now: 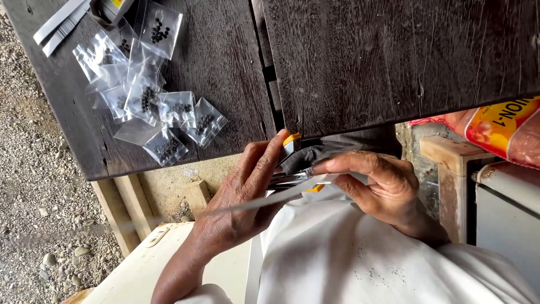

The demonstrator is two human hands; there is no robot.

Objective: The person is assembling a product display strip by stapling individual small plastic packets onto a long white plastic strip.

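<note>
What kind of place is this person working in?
Probably an outdoor or open-sided work spot, perhaps for packing seeds: a weathered dark wooden table stands over gravel ground, with small clear bags of dark seeds piled on it.

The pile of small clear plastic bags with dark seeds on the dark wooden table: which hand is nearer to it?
Left. The left hand is just below the pile of small clear bags, off the table's edge; the right hand is farther right.
</note>
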